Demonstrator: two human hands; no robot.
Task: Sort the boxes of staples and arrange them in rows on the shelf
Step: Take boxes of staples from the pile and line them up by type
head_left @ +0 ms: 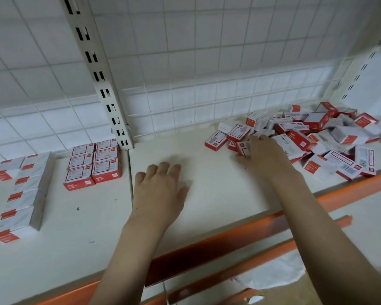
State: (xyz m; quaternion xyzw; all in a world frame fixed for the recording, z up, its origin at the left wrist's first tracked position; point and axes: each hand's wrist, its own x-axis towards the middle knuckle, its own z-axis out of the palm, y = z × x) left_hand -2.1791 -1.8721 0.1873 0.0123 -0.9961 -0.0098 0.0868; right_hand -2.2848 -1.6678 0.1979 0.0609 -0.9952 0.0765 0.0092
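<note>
A loose heap of red-and-white staple boxes (312, 137) lies on the right of the white shelf (207, 205). My right hand (264, 155) reaches into the heap's left edge, fingers curled round a small red-and-white box (244, 149). My left hand (161, 190) rests flat on the bare shelf with fingers spread, holding nothing. On the left, a block of red-framed boxes (92, 164) stands in two neat rows. Farther left runs a row of white boxes with red tabs (24, 192).
A slotted metal upright (101, 80) rises at the back between the two shelf sections, in front of a white wire grid wall. An orange rail (229, 241) marks the shelf's front edge. A lower shelf with white plastic (271, 271) shows below.
</note>
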